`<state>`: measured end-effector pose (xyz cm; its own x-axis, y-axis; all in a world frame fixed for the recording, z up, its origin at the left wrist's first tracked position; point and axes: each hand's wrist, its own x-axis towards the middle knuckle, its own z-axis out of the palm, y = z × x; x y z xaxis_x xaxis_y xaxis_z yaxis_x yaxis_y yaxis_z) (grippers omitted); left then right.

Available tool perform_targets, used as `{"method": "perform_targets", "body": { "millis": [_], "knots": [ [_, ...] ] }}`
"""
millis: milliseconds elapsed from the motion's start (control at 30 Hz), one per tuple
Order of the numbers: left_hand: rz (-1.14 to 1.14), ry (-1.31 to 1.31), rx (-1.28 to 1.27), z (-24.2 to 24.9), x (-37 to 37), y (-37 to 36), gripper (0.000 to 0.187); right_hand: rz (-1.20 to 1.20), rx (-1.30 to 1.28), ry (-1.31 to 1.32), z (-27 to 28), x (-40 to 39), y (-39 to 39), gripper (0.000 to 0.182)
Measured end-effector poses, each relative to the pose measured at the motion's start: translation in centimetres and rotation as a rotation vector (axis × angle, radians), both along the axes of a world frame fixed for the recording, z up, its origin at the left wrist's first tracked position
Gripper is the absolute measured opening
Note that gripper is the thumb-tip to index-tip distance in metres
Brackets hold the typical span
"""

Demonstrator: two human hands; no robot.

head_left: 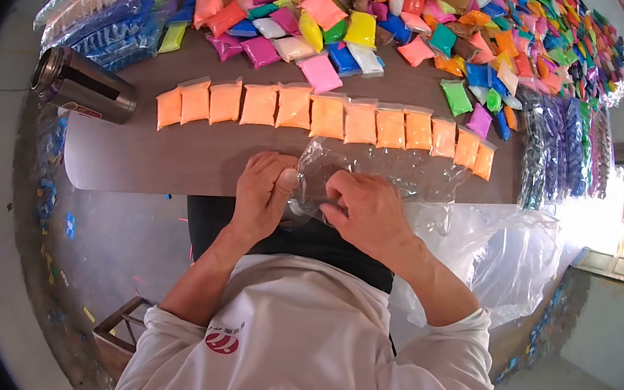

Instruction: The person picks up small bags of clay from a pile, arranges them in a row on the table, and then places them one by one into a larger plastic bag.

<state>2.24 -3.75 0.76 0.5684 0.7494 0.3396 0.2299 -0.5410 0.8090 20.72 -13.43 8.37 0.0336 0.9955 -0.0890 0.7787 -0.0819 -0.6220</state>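
Observation:
My left hand (264, 194) is closed at the table's front edge, thumb and fingers pinching one side of a clear plastic bag (318, 163). Across from it, my right hand (369, 211) has its fingers curled in on the bag's other side. The thin, crinkled bag spreads to the right over the table edge. Just beyond both hands runs a row of small orange packets (327, 117), side by side and slightly curved. Their shades go from pale peach to deeper orange.
A big heap of small coloured packets (323, 11) covers the table's far side. A steel flask (95, 90) lies at the left. Long filled plastic sleeves (559, 151) lie at the right, others (108, 14) at the far left. Clear plastic sheeting (511, 254) hangs off the right front edge.

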Motion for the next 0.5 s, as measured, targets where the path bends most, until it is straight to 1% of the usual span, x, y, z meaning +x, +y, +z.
{"method": "perform_targets", "body": {
  "millis": [100,200,300,400,500],
  "knots": [
    [-0.03,-0.032,-0.028,0.3,-0.3,0.2,0.027,0.019,0.225,-0.035,-1.6,-0.3,-0.1,0.024],
    [-0.04,-0.053,-0.025,0.8,-0.2,0.1,0.027,-0.021,0.244,0.049,-1.4,-0.4,-0.3,0.02],
    [-0.035,-0.024,-0.006,0.9,0.0,0.0,0.027,-0.139,0.057,0.406,0.1,-1.1,-0.5,0.019],
    [-0.023,0.0,-0.007,0.7,0.1,-0.1,0.028,-0.172,-0.112,0.566,0.0,-1.0,-0.6,0.024],
    [-0.058,-0.014,-0.011,0.6,-0.2,0.1,0.029,0.0,-0.116,0.554,-0.6,-0.7,-0.1,0.025]
  ]
}}
